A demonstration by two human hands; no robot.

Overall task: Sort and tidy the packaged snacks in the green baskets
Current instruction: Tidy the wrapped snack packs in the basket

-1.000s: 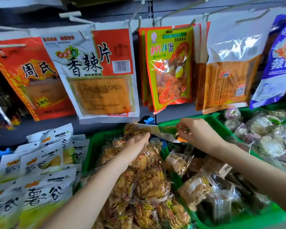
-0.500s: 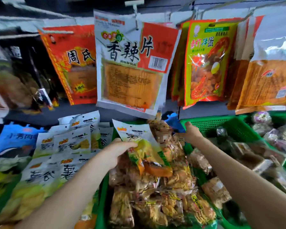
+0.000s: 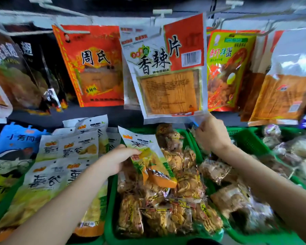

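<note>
My left hand (image 3: 113,161) grips a white, green and orange snack packet (image 3: 147,158) and holds it tilted over the middle green basket (image 3: 111,206), which is full of clear packs of golden crackers (image 3: 166,206). My right hand (image 3: 210,135) is at the far rim of the baskets, fingers curled on a small blue item (image 3: 194,123) just under a hanging packet. To the left lies a pile of packets of the same white and green kind (image 3: 64,156). Another green basket (image 3: 245,140) on the right holds mixed clear-wrapped snacks (image 3: 228,197).
Large flat packets hang from hooks above the baskets: a red one (image 3: 95,68), a white and red one (image 3: 168,71) and a yellow-green one (image 3: 226,68). Blue bags (image 3: 12,149) lie at far left. More wrapped sweets (image 3: 290,149) fill the far right basket.
My left hand took the white and green packet out of the cracker basket and lifted it leftward. My right hand let go of it and reached to the blue item. The view turned left.
</note>
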